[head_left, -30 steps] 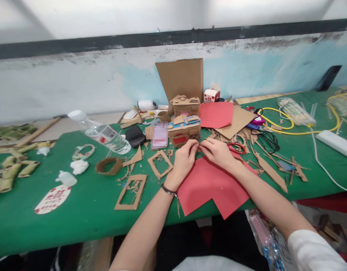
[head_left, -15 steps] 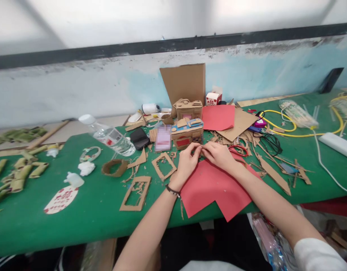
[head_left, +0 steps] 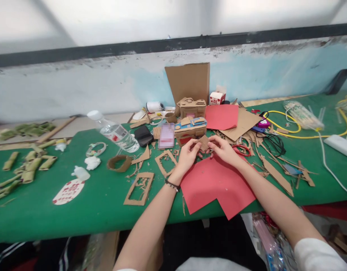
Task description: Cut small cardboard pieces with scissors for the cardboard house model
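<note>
A small brown cardboard piece (head_left: 203,143) is held between my two hands, over the back edge of a red sheet (head_left: 215,184). My left hand (head_left: 189,153) pinches its left side, and my right hand (head_left: 222,149) grips the right side with bent fingers. Just behind them stands a cardboard camera model (head_left: 190,130) with a blue top, and a plain cardboard one (head_left: 192,109) is farther back. Red-handled scissors (head_left: 242,150) lie beside my right hand.
On the green table (head_left: 100,210) a water bottle (head_left: 114,131), cardboard frames (head_left: 147,192) and a cardboard ring (head_left: 119,164) lie to the left. Cardboard scraps (head_left: 276,171), a yellow cable (head_left: 297,132) and a white power strip (head_left: 338,146) are on the right.
The cardboard piece now shows between my hands, which are slightly farther apart. The whole view has shifted a little, with table items appearing farther right.
</note>
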Demonstrator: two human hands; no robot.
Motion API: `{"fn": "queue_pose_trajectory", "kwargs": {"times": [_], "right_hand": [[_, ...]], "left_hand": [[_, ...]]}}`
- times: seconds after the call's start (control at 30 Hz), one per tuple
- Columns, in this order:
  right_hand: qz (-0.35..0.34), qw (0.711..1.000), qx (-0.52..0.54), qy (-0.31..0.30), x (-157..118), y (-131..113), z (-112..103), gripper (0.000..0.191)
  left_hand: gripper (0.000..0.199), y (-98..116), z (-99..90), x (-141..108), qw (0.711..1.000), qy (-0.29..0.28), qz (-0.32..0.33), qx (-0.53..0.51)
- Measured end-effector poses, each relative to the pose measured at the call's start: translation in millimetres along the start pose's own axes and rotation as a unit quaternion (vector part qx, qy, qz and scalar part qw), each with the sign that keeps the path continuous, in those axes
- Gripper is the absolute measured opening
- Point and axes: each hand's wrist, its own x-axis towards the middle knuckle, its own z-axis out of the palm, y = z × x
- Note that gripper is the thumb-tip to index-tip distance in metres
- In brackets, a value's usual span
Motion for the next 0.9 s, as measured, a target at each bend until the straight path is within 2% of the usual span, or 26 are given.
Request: {"fn": "queue_pose_trajectory", "kwargs": {"times": [0.07,0.27,0.43,0.5,0.6,0.67,0.73,0.83,0.9], "right_hand": [[0.003,1.0,0.011,-0.014,-0.1,-1.6,0.0,0.031],[-0.013,0.997,-0.079,-0.001,-3.8,-9.5,3.8,0.045],[0.022,0.996,0.022,-0.082,-8.4,-24.2,7.2,0.049],[0.025,0.996,0.019,-0.088,-8.6,-24.1,7.3,0.048],[-0.025,0.994,-0.103,-0.013,-6.1,-15.4,7.1,0.046],[-0.077,0.974,-0.206,0.046,-4.5,-8.9,6.6,0.039],[-0.109,0.955,-0.268,0.068,-4.3,-5.9,4.4,0.037],[-0.123,0.945,-0.287,0.101,-6.8,-9.8,-3.5,0.035],[-0.121,0.941,-0.271,0.162,-8.3,-15.4,-10.4,0.034]], "left_hand": [[0.039,1.2,-0.9,-0.6,1.0,-0.009,-0.001,-0.01],[0.046,0.9,6.5,-6.7,1.0,-0.026,-0.003,0.017],[0.056,8.7,8.2,-10.6,0.996,-0.079,-0.025,-0.041],[0.054,10.1,7.4,-11.8,0.995,-0.084,-0.025,-0.037],[0.043,8.6,6.4,-13.6,0.999,-0.024,0.017,0.043],[0.032,7.2,5.8,-14.7,0.994,0.009,0.051,0.092],[0.025,6.6,4.7,-15.6,0.991,0.014,0.072,0.116],[0.023,6.4,1.9,-16.2,0.987,0.024,0.086,0.136],[0.023,5.6,-0.7,-16.4,0.981,0.043,0.103,0.158]]}}
